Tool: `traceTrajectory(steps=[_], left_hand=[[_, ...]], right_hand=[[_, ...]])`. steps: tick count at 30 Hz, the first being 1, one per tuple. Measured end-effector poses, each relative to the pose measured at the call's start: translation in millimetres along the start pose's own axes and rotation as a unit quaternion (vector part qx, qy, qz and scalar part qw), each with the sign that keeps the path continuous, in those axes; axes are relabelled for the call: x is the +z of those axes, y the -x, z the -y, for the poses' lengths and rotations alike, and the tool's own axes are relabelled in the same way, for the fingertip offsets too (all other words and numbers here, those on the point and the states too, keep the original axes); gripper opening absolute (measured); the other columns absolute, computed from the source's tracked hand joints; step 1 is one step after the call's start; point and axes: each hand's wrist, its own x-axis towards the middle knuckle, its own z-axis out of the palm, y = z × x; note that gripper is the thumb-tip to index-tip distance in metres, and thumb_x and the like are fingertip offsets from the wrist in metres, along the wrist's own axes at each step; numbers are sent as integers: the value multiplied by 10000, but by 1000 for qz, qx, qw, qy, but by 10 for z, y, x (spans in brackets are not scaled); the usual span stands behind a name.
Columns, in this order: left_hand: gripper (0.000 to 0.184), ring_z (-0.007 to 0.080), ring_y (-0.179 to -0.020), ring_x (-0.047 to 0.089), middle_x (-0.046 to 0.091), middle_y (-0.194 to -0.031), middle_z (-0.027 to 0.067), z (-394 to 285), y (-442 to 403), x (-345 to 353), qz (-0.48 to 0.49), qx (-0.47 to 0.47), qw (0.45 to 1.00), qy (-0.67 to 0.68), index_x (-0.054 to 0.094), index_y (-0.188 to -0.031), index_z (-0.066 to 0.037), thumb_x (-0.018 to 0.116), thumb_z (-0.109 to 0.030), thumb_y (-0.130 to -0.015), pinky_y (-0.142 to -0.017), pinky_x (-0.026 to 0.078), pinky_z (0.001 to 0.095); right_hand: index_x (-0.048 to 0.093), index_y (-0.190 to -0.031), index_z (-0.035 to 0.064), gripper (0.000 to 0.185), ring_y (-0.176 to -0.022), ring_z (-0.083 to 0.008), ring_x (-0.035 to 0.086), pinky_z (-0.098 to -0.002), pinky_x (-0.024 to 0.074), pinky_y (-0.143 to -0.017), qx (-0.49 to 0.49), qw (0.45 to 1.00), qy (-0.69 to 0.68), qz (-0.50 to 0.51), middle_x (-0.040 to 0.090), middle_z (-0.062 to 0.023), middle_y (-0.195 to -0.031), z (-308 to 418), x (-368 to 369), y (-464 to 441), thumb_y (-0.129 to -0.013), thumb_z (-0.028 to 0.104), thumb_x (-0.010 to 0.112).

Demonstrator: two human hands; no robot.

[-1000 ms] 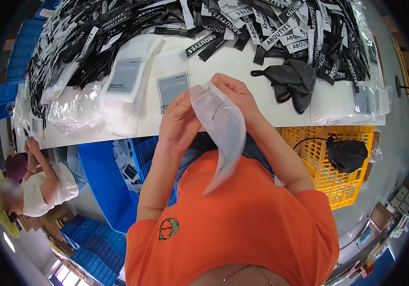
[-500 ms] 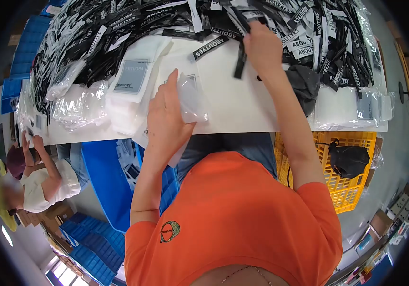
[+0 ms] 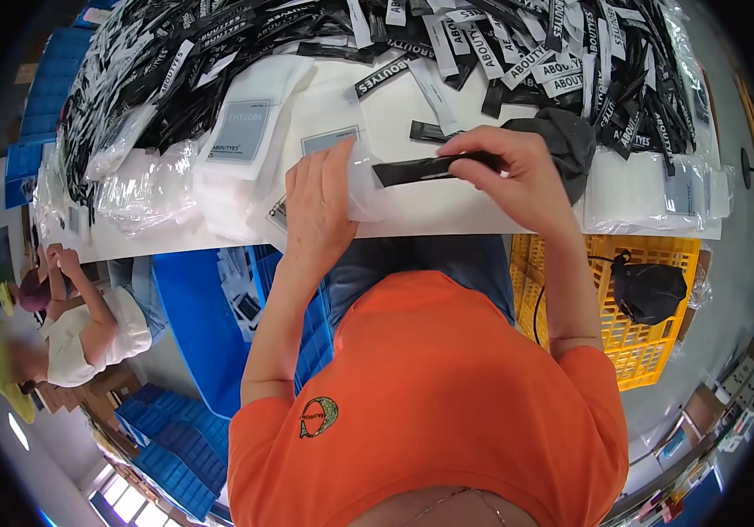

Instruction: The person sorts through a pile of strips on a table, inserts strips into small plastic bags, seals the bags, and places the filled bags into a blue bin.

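My left hand [image 3: 322,198] is closed on a translucent plastic bag [image 3: 366,189] near the table's front edge. From the right, my right hand [image 3: 508,176] pinches a black strap [image 3: 416,170], whose left end is at the bag's opening. Whether that end is inside the bag is hard to tell. A dark grey cloth item [image 3: 566,145] lies just beyond my right hand. To the left of my left hand is a stack of clear printed bags [image 3: 241,132]. Black and white lettered straps [image 3: 535,66] are heaped along the far side.
Wrapped bag packs [image 3: 153,193] lie on the white table [image 3: 219,241] at the left, another pack [image 3: 640,198] at the right. Below the table are a blue bin [image 3: 197,325] and a yellow crate [image 3: 649,351] with a black bag [image 3: 649,290]. A person [image 3: 96,338] works at far left.
My right hand reached into the strap heap and came back toward the bag with a black strap. The bag went from upright between both hands down to the table under my left hand.
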Motion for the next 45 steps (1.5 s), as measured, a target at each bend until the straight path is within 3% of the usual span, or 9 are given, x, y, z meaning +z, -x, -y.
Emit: traceTrajectory(steps=[5, 8, 11, 20, 28, 37, 41, 43, 45], left_hand=[[868, 381, -1131, 572, 591, -1240, 172, -78, -9, 51, 4, 13, 1000, 21, 451, -1446, -14, 800, 1, -652, -993, 407, 464], [897, 380, -1170, 554, 573, -1266, 179, -67, 36, 49, 3, -25, 999, 40, 437, -1463, -14, 818, -21, -651, -1008, 397, 470], [904, 383, -1185, 547, 566, -1275, 192, -43, 68, 9, 3, -38, 999, 19, 428, -1468, -12, 840, -49, -665, -1010, 398, 479], [953, 379, -1178, 539, 550, -1301, 183, 8, 59, -31, -1, -33, 999, -7, 411, -1485, -1, 864, -59, -649, -1016, 391, 483], [994, 367, -1164, 538, 536, -1298, 180, -167, 21, 73, -12, -21, 999, 43, 410, -1487, 4, 859, -32, -601, -1004, 382, 476], [1034, 382, -1193, 517, 525, -1294, 196, -270, -114, 93, -29, -83, 996, -14, 375, -1511, 5, 878, -76, -611, -1025, 369, 495], [691, 245, -1097, 610, 629, -1218, 145, -368, -182, -75, -10, -185, 934, 304, 491, -1426, 16, 818, -114, -830, -935, 483, 386], [517, 153, -996, 648, 687, -1139, 109, -139, -134, -31, -7, -299, 771, 562, 580, -1345, 17, 793, -75, -883, -858, 526, 312], [170, 64, -853, 639, 726, -959, 34, -21, -98, -18, -21, -269, 802, 533, 694, -1116, 27, 712, -37, -961, -754, 513, 222]], right_hand=[[698, -1138, 52, 247, -701, -171, 701, -295, 504, -621, 89, 984, -69, 137, 734, -78, -868, 196, 347, -130, -915, 144, 750], [644, -987, 58, 324, -669, -263, 668, -388, 510, -638, 107, 937, 277, -182, 674, -76, -767, -183, 414, -478, -920, 357, 750], [658, -981, 55, 365, -739, -334, 691, -436, 549, -719, 13, 908, 387, -161, 702, -114, -800, -705, 379, -522, -842, 359, 805], [686, -1003, -1, 174, -709, -50, 611, -221, 462, -611, 91, 995, -41, 27, 668, 5, -811, 54, -142, -175, -858, 26, 779], [660, -1106, 82, 232, -752, -313, 597, -396, 485, -700, -95, 991, 69, 68, 568, -114, -892, 131, 424, -199, -935, 230, 709], [506, -1276, 20, 480, -926, -356, 644, -413, 526, -818, -99, 992, 74, -31, 573, -165, -1126, 138, 780, -42, -891, 190, 736], [595, -1141, 21, 341, -926, -300, 692, -388, 530, -771, -49, 998, -33, -13, 684, -130, -1027, 35, 577, -150, -854, 127, 744], [624, -1076, 22, 269, -915, -266, 709, -367, 532, -761, -10, 997, -72, -25, 725, -109, -967, 32, 469, -170, -851, 112, 741], [641, -1124, 29, 228, -909, -221, 711, -322, 525, -787, -13, 997, -76, 32, 751, -93, -968, 17, 443, -160, -921, 121, 692]])
